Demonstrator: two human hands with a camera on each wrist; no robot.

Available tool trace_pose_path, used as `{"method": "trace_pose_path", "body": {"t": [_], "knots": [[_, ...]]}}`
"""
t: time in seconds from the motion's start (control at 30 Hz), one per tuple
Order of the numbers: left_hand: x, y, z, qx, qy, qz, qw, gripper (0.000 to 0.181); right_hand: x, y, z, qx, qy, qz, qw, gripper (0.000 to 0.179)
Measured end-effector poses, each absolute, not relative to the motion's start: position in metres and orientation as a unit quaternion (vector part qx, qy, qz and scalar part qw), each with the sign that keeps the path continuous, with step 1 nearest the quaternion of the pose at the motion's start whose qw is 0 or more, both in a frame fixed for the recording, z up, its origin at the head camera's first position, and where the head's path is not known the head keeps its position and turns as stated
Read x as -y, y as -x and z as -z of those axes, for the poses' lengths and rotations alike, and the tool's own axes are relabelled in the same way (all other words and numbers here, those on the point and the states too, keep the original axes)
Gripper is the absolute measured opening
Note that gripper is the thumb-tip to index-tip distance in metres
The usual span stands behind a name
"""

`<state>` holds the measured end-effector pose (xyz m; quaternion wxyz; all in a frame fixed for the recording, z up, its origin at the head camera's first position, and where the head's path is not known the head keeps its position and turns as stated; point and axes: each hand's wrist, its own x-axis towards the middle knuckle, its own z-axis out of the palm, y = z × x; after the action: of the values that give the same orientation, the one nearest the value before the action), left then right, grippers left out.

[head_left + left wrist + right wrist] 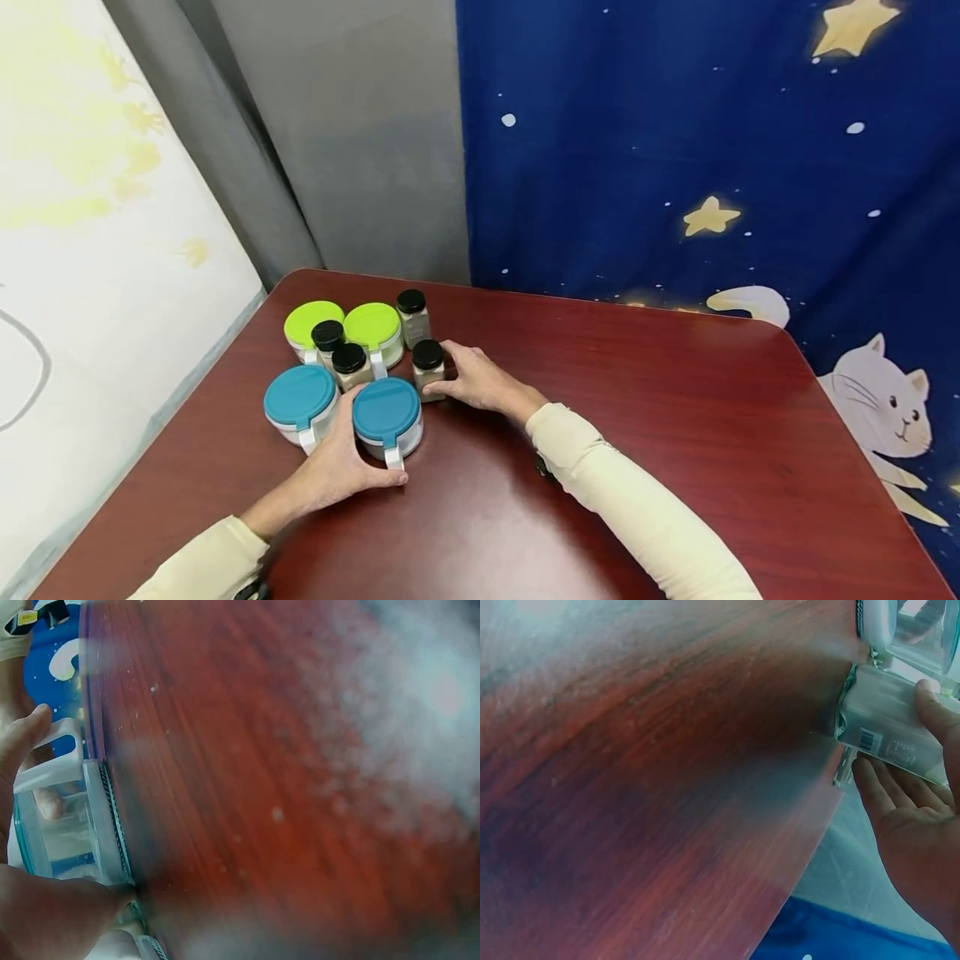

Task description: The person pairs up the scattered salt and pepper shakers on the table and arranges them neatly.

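My left hand [335, 468] holds a clear jar with a blue lid [386, 408] and a white handle. Its fingers lie along the jar's left side, with the thumb by the handle. In the left wrist view the jar's clear wall [69, 832] shows between thumb and fingers. To the right, a square glass spice jar with a black lid [428, 357] stands between the thumb and fingers of my right hand [483, 382]. The right wrist view shows the thumb on one face of this spice jar [885, 705], with the other fingers along another side.
A second blue-lidded jar [300, 396] stands left of my left hand. Behind are two green-lidded jars [372, 325] and more black-lidded spice jars [413, 321], closely grouped on the reddish-brown table [637, 400]. A white wall [112, 333] borders the left, curtains [570, 167] the back.
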<state>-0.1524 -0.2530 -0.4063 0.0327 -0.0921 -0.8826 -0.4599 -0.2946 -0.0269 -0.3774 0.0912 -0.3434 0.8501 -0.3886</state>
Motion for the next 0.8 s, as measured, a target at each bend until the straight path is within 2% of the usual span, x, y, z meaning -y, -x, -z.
{"method": "trace_pose_path", "body": {"t": [0.37, 0.57, 0.8], "knots": [[0.2535, 0.1514, 0.4068, 0.881, 0.088, 0.464, 0.018, 0.127, 0.0292, 0.2987, 0.3757, -0.845, 0.332, 0.408, 0.098, 0.055], [0.2534, 0.1501, 0.4042, 0.885, 0.089, 0.457, 0.012, 0.135, 0.0266, 0.2996, 0.3759, -0.840, 0.336, 0.412, 0.111, 0.058], [0.2507, 0.1519, 0.4029, 0.876, 0.094, 0.472, 0.021, 0.128, 0.0237, 0.3012, 0.3803, -0.820, 0.341, 0.445, 0.114, 0.057]]}}
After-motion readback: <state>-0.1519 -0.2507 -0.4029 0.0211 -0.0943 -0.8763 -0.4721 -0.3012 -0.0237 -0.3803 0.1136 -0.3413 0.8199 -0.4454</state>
